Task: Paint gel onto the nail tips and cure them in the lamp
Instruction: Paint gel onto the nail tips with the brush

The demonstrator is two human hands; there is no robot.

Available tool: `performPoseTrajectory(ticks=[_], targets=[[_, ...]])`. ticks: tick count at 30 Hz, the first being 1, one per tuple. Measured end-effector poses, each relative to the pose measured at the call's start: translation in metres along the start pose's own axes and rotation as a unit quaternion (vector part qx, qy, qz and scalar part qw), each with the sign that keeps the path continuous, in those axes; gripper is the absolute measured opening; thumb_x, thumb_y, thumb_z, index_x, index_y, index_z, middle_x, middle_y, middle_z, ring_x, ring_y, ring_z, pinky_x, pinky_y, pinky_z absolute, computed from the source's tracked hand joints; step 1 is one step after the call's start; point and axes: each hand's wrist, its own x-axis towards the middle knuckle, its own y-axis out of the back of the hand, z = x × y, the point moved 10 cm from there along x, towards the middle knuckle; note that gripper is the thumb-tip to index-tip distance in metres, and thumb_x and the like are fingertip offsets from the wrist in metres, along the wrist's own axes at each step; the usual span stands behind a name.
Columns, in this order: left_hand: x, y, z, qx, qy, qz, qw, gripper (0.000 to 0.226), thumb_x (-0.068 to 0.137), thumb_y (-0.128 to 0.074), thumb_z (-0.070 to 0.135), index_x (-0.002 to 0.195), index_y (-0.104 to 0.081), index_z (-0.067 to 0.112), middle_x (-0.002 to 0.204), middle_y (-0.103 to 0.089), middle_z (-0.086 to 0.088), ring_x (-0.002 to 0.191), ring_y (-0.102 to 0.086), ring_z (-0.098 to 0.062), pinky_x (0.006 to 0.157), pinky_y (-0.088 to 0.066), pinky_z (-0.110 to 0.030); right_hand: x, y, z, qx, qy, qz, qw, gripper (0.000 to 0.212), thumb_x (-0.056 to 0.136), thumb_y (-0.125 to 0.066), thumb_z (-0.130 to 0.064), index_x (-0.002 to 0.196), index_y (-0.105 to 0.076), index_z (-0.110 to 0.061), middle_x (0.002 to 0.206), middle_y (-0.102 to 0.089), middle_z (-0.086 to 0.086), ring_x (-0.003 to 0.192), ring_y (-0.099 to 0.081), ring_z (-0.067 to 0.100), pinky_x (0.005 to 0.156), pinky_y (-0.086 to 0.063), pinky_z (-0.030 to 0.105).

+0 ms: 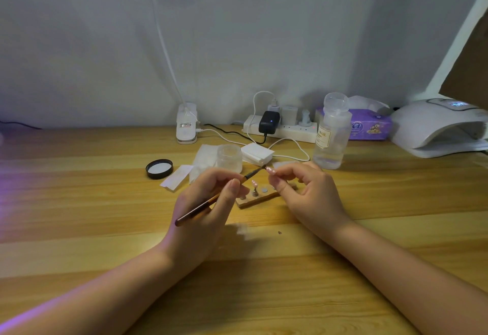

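Observation:
My left hand (206,202) grips a thin gel brush (196,211) with a gold and dark handle; its bristle end reaches up and right to a small pink nail tip (270,170). My right hand (303,192) pinches that nail tip between thumb and fingers, just above a wooden holder strip (260,200). Another pink nail tip (254,183) stands on a peg of the strip, beside a bare round metal pad (264,190). A small clear jar (229,157) stands open behind my hands. The white curing lamp (441,131) sits at the far right.
On the wooden table (105,202) lie a black jar lid (159,168), white wipes (200,160), a white pad stack (257,153), a clear liquid bottle (331,134), a power strip (282,127) with chargers, a purple tissue pack (369,123) and a clip lamp base (186,123).

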Motion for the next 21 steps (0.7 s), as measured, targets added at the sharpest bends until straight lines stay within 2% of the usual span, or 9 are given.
performPoseTrajectory(ticks=[4, 9, 15, 21], targets=[[-0.001, 0.001, 0.001, -0.004, 0.004, 0.010, 1.000, 0.015, 0.091, -0.054, 0.029, 0.101, -0.063, 0.021, 0.094, -0.074, 0.004, 0.091, -0.072, -0.012, 0.079, -0.055, -0.020, 0.001, 0.002, 0.002, 0.013, -0.003, 0.007, 1.000, 0.005, 0.086, -0.069, -0.029, 0.089, -0.071, -0.031, 0.094, -0.068, -0.009, 0.095, -0.058, 0.006, 0.079, -0.051, 0.029], [-0.001, -0.006, 0.000, -0.014, 0.019, -0.019, 1.000, 0.023, 0.090, -0.055, 0.031, 0.102, -0.064, 0.014, 0.093, -0.073, 0.000, 0.093, -0.071, -0.014, 0.080, -0.055, -0.024, 0.000, 0.002, -0.002, 0.005, 0.009, 0.011, 1.000, 0.010, 0.085, -0.069, -0.031, 0.084, -0.067, -0.041, 0.089, -0.065, -0.015, 0.093, -0.056, 0.003, 0.075, -0.048, 0.023], [-0.004, -0.012, 0.001, -0.061, 0.024, -0.038, 0.997, 0.022, 0.089, -0.053, 0.027, 0.098, -0.063, 0.009, 0.090, -0.073, -0.005, 0.088, -0.071, -0.013, 0.079, -0.051, -0.017, 0.000, 0.005, -0.005, -0.005, 0.023, 0.027, 0.999, 0.022, 0.083, -0.072, -0.020, 0.087, -0.067, -0.041, 0.085, -0.064, -0.020, 0.091, -0.055, 0.003, 0.073, -0.044, 0.014], [-0.002, -0.004, -0.002, -0.041, 0.017, -0.009, 0.999, 0.023, 0.091, -0.052, 0.030, 0.098, -0.064, 0.011, 0.088, -0.075, -0.005, 0.087, -0.072, -0.017, 0.080, -0.053, -0.022, 0.000, 0.004, -0.005, -0.012, 0.024, 0.020, 0.999, 0.011, 0.084, -0.070, -0.025, 0.087, -0.070, -0.036, 0.085, -0.066, -0.017, 0.092, -0.055, 0.004, 0.077, -0.046, 0.022]])
